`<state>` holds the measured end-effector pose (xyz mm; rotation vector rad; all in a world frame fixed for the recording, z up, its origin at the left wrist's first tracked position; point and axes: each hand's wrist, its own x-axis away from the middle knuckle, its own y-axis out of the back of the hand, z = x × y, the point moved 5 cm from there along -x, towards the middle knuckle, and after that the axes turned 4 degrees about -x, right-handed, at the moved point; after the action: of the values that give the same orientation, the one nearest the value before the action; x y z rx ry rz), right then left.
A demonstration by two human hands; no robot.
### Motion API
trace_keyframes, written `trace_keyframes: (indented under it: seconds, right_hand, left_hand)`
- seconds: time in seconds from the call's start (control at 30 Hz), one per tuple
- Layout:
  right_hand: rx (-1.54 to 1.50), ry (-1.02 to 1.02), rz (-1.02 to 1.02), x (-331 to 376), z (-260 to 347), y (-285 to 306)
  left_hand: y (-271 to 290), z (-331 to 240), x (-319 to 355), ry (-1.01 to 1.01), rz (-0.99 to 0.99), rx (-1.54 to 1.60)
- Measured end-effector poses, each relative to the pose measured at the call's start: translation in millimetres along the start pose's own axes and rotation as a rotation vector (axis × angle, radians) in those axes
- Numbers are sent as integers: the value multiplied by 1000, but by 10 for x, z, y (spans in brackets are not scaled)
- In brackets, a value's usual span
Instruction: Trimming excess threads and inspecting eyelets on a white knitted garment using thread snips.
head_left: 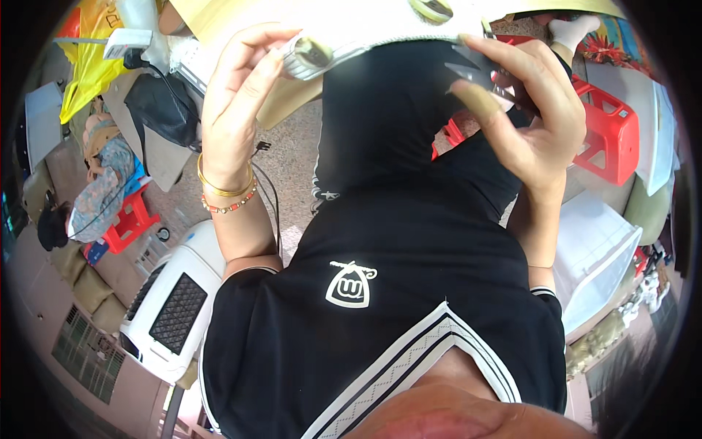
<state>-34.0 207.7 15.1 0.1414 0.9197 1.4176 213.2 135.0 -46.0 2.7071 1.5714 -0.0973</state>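
Observation:
My left hand [238,110] is raised at the upper left, thumb and fingers pinching a white ribbed piece [298,64] with a shiny greenish-brown oval face. A thin white braided edge [387,42] runs from there toward my right hand along the rim of the pale work surface [351,18]. My right hand [530,110], at the upper right, is curled around small thread snips [472,72] with pointed metal blades aimed left; their handle is partly hidden by the fingers. A tan covering wraps the right thumb. Another oval greenish piece [431,9] lies on the surface, cut by the top edge.
A red plastic stool [610,135] and a translucent bin [596,256] stand to the right. At left are a yellow bag [95,77], a black bag [164,106], a dangling cable [272,190] and a white padded case [179,304]. Another person [106,190] sits farther left.

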Motion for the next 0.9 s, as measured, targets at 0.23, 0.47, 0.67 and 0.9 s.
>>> trace_keyframes:
  seconds: [0.23, 0.47, 0.67, 0.9]
  right_hand:
    - [-33, 200, 53, -159, 210, -256]
    - [3, 233, 125, -299, 347, -392]
    - [-218, 115, -50, -177, 57, -338]
    - [-459, 15, -258, -157, -66, -424]
  left_hand:
    - [-51, 32, 23, -36, -49, -143]
    - [-270, -198, 45, -66, -135, 34]
    - [-414, -278, -46, -51, -62, 31]
    - [-457, -333, -80, -95, -176, -86]
